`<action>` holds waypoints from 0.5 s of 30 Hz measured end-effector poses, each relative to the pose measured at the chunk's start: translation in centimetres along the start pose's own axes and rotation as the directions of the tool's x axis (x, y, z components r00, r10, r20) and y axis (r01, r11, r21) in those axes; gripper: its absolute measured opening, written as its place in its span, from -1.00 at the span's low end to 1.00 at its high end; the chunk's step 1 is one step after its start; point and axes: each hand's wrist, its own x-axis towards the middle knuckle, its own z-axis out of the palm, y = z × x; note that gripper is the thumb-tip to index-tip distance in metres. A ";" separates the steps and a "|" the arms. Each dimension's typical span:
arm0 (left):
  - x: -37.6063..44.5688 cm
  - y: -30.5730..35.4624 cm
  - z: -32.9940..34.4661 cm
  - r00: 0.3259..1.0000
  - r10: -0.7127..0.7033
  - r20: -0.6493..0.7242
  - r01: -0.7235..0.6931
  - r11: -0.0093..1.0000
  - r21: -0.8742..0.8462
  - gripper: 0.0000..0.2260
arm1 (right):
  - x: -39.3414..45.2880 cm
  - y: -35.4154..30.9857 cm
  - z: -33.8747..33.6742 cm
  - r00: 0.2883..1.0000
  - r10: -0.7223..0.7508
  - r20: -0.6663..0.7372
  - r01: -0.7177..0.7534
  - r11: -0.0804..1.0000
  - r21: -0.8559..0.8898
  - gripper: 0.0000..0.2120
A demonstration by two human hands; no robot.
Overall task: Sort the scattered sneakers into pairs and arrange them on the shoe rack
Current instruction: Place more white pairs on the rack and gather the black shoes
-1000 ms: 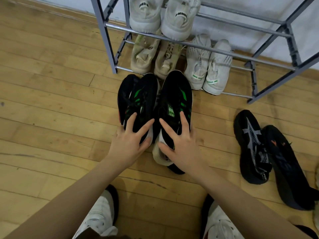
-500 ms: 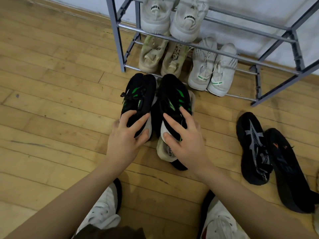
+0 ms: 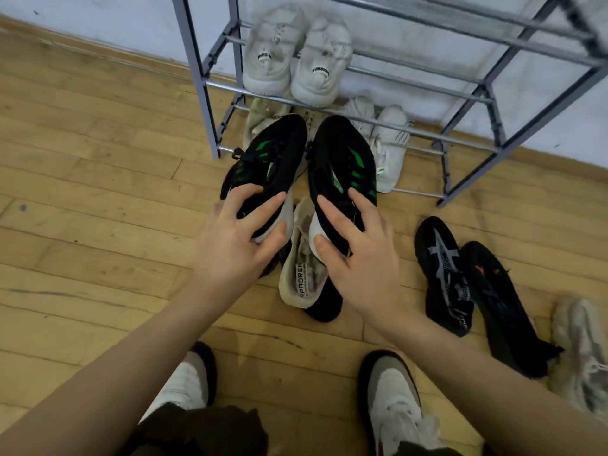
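My left hand grips one black-and-green sneaker and my right hand grips its twin, both just in front of the shoe rack, so I should keep them level and together going in.

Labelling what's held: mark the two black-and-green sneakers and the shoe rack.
left black-and-green sneaker [image 3: 273,149]: head view, toe upper.
right black-and-green sneaker [image 3: 342,149]: head view, toe upper.
shoe rack [image 3: 194,74]: head view, front left post.
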 end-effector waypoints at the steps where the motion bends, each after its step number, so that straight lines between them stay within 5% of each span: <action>1: 0.3 0.5 0.3 1.000 0.014 0.009 -0.014 1.000 -0.023 -0.63 | -0.1 0.4 -0.6 1.000 0.014 -0.013 -0.014 1.000 -0.008 -0.55; 15: 6.2 8.4 7.5 0.918 0.391 -0.069 -0.395 0.917 -0.063 -0.72 | 0.3 7.8 -7.2 0.952 0.207 -0.226 -0.196 0.978 0.069 -0.55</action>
